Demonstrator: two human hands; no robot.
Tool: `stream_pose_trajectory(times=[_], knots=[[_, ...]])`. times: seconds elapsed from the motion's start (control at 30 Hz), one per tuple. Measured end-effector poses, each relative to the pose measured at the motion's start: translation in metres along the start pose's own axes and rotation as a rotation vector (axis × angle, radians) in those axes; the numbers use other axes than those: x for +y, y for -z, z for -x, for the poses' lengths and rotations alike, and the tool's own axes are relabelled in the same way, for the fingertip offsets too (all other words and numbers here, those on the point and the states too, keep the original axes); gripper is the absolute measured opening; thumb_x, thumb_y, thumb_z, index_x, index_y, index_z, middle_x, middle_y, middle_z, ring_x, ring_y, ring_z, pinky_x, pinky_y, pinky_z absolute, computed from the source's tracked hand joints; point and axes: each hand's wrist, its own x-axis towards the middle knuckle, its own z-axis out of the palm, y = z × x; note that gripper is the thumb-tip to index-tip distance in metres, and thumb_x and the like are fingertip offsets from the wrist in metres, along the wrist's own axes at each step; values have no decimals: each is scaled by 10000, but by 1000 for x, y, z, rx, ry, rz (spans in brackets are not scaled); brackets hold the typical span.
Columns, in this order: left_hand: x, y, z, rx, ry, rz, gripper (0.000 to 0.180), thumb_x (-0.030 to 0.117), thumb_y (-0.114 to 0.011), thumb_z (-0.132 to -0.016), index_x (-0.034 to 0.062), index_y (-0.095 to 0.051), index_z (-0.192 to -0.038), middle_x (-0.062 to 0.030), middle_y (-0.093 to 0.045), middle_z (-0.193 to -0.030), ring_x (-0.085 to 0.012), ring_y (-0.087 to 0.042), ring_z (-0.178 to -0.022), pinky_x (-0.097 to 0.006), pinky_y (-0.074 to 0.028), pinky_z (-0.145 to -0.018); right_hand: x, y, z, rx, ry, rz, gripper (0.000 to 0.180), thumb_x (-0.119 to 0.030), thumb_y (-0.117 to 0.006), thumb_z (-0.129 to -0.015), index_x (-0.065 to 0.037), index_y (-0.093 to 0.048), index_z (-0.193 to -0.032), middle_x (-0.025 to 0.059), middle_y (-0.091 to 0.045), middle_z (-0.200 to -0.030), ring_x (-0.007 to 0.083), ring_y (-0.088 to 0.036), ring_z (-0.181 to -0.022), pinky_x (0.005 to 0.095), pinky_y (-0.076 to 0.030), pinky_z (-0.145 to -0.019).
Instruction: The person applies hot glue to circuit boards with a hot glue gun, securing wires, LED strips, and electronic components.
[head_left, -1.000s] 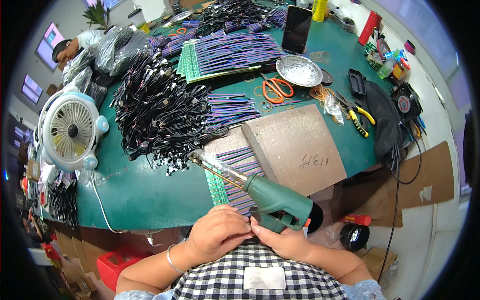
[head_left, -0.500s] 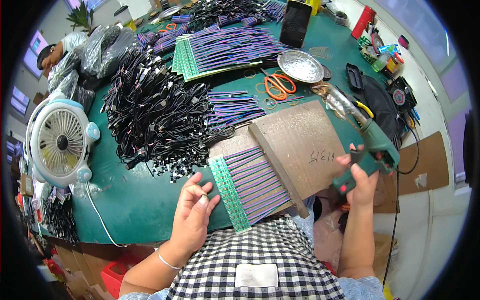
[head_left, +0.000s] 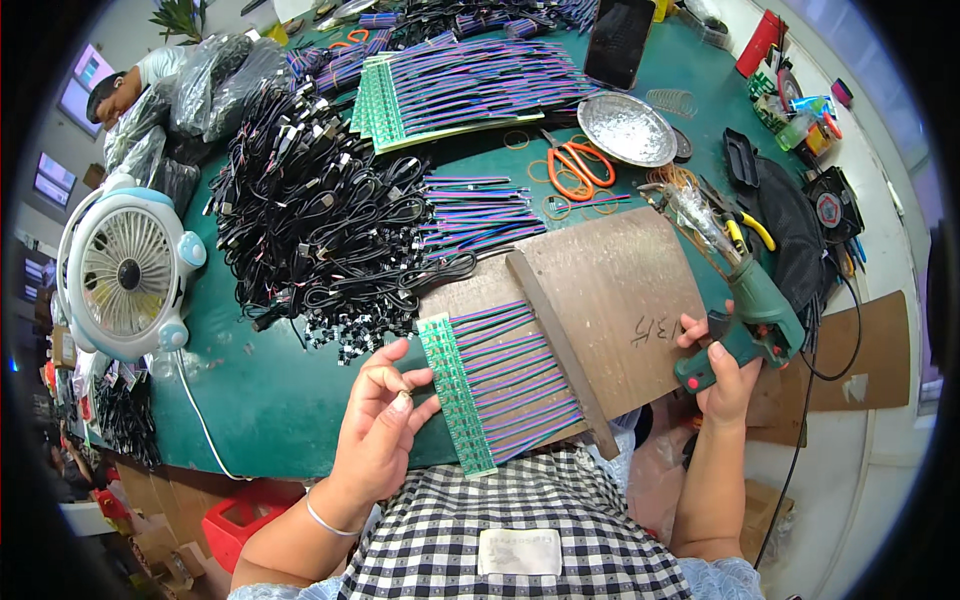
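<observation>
gripping green soldering gun point(head_left: 765, 300), right fingers point(head_left: 692, 330) by right edge of desk point(head_left: 270, 405); left fingers point(head_left: 382, 378) pinching small piece point(head_left: 405, 394); stray nudge could slide circuit-board panel point(head_left: 455, 395) off near edge.

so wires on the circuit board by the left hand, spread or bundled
Spread: the wires run side by side from the circuit board to the brown bar, brown panel showing between many of them.

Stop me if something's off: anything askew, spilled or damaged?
Nothing looks plainly spilled or damaged. The green circuit strip lies aslant, its near end overlapping the checkered apron in view, so it may overhang the edge. The black cables form a loose, tangled heap, untidy beside the fanned boards.
</observation>
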Motion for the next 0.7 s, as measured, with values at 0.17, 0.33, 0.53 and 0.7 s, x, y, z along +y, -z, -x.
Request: stream_pose_trajectory(times=[0.17, 0.33, 0.53, 0.7], knots=[[-2, 3, 2, -41, -24, 7, 76, 114, -517, -911, 106, -453, -951, -49, -320, -1368, -163, -472, -1136, -379, -415, -970, -2, 0, -4, 26, -14, -19, 527, -135, -568, -761, 19, -397, -1235, 147, -614, -865, 250, -620, -779, 495, -422, -929], [-2, 1, 2, -17, -31, -62, 131, 144, -551, -896, 133, -430, -946, -77, -359, -1362, -185, -495, -1100, -406, -424, -936, -5, 0, -7, 42, -39, -21, 521, -132, -568, -760, 23, -398, -1227, 152, -614, -869, 257, -618, -777, 492, -437, -913], [-3, -1, 4, 1, -45, -22, 127, 113, -532, -902, 102, -426, -972, -122, -351, -1360, -182, -487, -1127, -363, -422, -956, -3, 3, -7, 63, -52, -43, 527, -130, -570, -755, 32, -396, -1225, 155, -618, -867, 261, -621, -778, 474, -437, -918], [0, -3, 4, 18, -30, -53, 131, 126, -543, -897, 116, -429, -961, -102, -374, -1353, -191, -492, -1117, -385, -421, -945, 3, 4, 1, 220, 104, 90, 523, -113, -548, -773, 60, -366, -1231, 184, -611, -897, 250, -629, -761, 431, -437, -921]])
